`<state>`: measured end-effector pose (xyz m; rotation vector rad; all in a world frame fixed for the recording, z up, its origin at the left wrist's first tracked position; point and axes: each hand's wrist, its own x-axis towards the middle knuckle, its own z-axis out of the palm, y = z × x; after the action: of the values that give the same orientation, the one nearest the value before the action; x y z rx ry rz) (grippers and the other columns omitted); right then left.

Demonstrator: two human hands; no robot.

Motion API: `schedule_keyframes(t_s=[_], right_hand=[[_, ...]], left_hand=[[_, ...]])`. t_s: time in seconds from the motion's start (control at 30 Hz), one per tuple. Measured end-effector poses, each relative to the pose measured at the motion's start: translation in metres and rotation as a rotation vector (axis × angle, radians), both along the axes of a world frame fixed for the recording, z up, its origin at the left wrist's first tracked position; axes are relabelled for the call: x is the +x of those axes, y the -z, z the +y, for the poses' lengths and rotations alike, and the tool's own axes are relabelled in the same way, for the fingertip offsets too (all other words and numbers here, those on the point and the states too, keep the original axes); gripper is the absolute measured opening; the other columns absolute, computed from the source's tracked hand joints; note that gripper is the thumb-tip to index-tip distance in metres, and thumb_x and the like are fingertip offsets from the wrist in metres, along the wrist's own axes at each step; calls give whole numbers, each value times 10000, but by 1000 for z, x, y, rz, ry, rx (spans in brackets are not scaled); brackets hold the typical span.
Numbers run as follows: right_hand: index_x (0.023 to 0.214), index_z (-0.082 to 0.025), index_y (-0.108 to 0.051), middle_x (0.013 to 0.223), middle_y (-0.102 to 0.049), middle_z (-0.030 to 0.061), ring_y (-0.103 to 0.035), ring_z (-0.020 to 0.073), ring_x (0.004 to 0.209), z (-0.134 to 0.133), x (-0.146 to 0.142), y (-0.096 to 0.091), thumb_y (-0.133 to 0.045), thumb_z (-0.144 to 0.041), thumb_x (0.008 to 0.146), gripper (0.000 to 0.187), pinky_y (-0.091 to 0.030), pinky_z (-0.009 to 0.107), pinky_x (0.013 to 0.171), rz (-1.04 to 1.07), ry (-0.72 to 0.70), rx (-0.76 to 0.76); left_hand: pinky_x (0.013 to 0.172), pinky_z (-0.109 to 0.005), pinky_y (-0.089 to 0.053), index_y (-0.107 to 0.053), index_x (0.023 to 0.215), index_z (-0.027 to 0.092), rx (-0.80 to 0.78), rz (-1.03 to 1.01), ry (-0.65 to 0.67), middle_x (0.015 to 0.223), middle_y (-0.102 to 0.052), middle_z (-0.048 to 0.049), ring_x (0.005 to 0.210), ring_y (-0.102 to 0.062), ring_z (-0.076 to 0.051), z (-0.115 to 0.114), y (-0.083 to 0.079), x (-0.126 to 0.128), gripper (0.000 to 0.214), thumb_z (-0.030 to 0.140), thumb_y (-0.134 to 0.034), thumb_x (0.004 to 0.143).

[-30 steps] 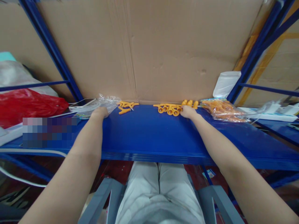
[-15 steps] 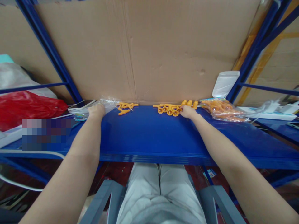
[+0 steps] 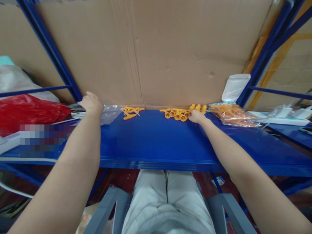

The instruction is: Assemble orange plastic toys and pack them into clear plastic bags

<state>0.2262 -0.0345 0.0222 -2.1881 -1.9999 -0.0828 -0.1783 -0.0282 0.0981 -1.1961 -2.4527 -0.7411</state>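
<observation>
Reaching with the left hand (image 3: 91, 103) onto the pile of clear crinkly plastic bags (image 3: 110, 113) at the back left of the blue metal shelf (image 3: 156, 143), knuckles up; impossible to tell whether pinching film or merely resting there. Touching with the right hand (image 3: 197, 116) the right end of the row of orange plastic horn-shaped pieces (image 3: 175, 114) laid along the brown cardboard backing (image 3: 170, 48); no telling the grip, with fingertips hidden. Between the two, lying apart, a small cluster of orange pieces (image 3: 131, 112); further right, a filled clear bag of orange parts (image 3: 231, 114). Risky at full stretch: easy to drag several slick bags together, or to nudge the row and scatter it forward.
</observation>
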Motion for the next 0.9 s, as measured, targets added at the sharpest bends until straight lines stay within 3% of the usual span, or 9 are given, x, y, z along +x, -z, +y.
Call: schedule_keyframes(t_s=[0.17,0.37,0.47,0.67,0.73,0.83,0.9], right_hand=[[1191,-96,-632,1223,-632,183,-566,323,1162,-2,-1,-1,-405,-211,874,406,-452,417,944,5,-13,10],[1187,-100,-633,1209,-637,180,-571,322,1147,-1,-1,0,-418,-216,868,401,-451,413,941,13,-11,9],[1186,-94,-635,1215,-635,186,-574,328,1147,-1,-1,-1,-413,-204,864,406,-453,424,943,7,-5,8],[1184,-86,-630,1237,-625,192,-564,328,1175,-4,-2,-2,-399,-221,882,403,-455,422,953,-2,-14,6],[1190,-90,-627,1245,-621,191,-561,330,1180,-4,-2,-2,-400,-213,879,404,-454,426,954,0,-15,6],[1190,-99,-628,1241,-625,185,-562,328,1178,-3,-1,-1,-396,-206,878,404,-455,430,952,4,-20,10],[1198,-90,-624,1237,-625,190,-562,326,1177,-2,-1,0,-402,-205,876,408,-453,423,953,1,-17,10]], left_hand=[[1056,-552,-327,-377,1369,-11,46,43,-24,1348,-517,-258,1291,-475,-302,4,-21,4,446,35,-314,929],[1058,-513,-337,-333,1379,-25,114,40,-28,1369,-493,-250,1294,-468,-279,2,-48,13,446,34,-271,941],[1037,-450,-378,-298,1372,-41,103,91,55,1341,-510,-253,1250,-510,-267,-4,-51,18,448,55,-300,934],[958,-421,-439,-384,1282,-25,-48,361,401,1283,-535,-276,1204,-538,-329,-4,-32,28,399,106,-278,920],[932,-426,-450,-391,1281,-20,-90,354,440,1263,-548,-291,1175,-562,-335,5,-20,31,407,139,-263,929],[934,-439,-442,-436,1266,-11,-276,287,501,1232,-575,-306,1174,-566,-345,23,4,31,420,205,-294,935],[941,-427,-442,-400,1308,-40,-377,252,539,1274,-546,-323,1197,-548,-364,33,23,27,517,286,-404,906]])
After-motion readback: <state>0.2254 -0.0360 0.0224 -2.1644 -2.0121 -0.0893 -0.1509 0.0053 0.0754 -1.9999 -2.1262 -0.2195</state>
